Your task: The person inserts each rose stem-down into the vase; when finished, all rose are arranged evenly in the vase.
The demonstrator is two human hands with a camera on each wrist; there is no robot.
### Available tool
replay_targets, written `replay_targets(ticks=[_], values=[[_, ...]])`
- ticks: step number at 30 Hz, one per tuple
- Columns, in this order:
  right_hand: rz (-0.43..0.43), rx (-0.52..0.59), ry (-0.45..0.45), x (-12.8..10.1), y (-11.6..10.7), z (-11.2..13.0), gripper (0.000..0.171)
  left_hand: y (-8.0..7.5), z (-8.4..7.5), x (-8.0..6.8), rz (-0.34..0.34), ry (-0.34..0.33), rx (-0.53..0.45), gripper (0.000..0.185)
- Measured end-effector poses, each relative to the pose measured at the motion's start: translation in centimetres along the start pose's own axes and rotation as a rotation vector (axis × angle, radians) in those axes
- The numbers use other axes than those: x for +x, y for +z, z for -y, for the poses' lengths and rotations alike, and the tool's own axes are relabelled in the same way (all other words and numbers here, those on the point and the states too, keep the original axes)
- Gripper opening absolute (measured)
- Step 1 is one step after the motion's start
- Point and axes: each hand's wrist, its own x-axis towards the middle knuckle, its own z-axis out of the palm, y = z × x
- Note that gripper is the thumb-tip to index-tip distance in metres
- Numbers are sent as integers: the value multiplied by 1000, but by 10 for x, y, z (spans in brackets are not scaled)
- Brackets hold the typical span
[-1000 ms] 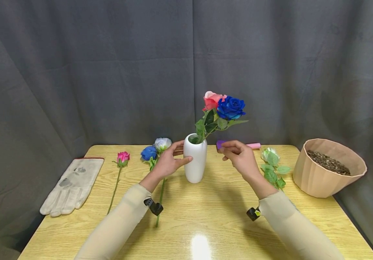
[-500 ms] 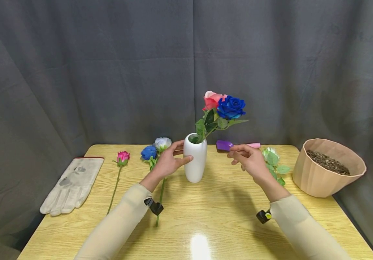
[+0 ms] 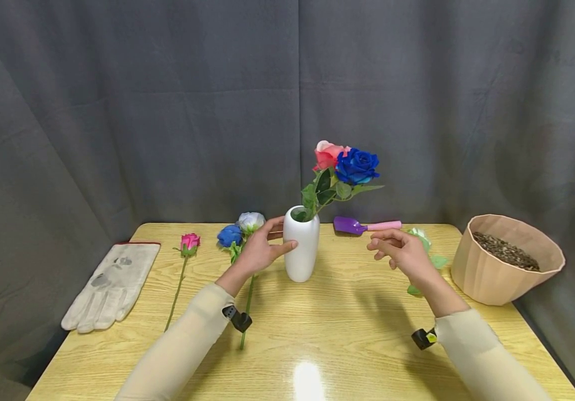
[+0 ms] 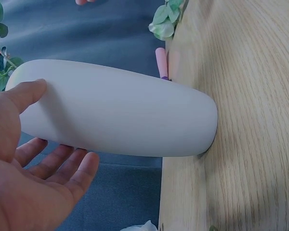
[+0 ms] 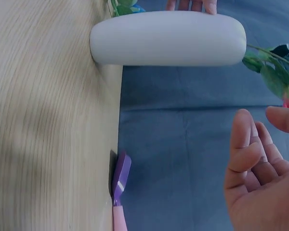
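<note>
A white vase [image 3: 301, 250] stands upright mid-table, holding a coral-pink rose [image 3: 328, 155] and a deep blue rose [image 3: 357, 166] that lean to the right. My left hand [image 3: 261, 245] grips its left side near the top; in the left wrist view the thumb lies across the white wall and the fingers curve behind. To the right of the vase my right hand [image 3: 402, 253] hovers over the table, fingers loosely curled and holding nothing. It partly covers a white rose [image 3: 419, 235] with green leaves lying beneath it in the head view.
A purple trowel [image 3: 349, 225] with a pink handle lies at the back edge. At far right stands a peach pot [image 3: 482, 273] of soil. Leftward lie a blue rose [image 3: 229, 236], another white rose [image 3: 251, 221], a magenta rose [image 3: 189, 243] and pale work gloves [image 3: 112, 287].
My right hand has drawn away to the right from beside the vase, uncovering the trowel and now covering more of the white rose. My left hand and the vase have stayed put.
</note>
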Motion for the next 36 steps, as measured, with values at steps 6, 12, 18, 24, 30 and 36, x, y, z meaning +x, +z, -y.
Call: replay_targets(ticks=[6,12,18,24,30,36], values=[[-2,-1,-13,-3,-13,-9,28,0,0,-1,1,1,2,75],[2,-8,-28,-7,-26,-17,22,0,0,0,3,2,2,75],[27,-21,-24,-11,-40,-31,23,-1,-1,-1,5,-1,-2,75],[23,-68,-4,-16,-53,-44,24,0,0,-1,8,-13,-8,74],[20,-89,30,-19,-67,-56,29,0,0,-1,7,-4,-5,73],[7,-99,55,-21,-76,-69,20,-1,1,0,12,0,-5,73]])
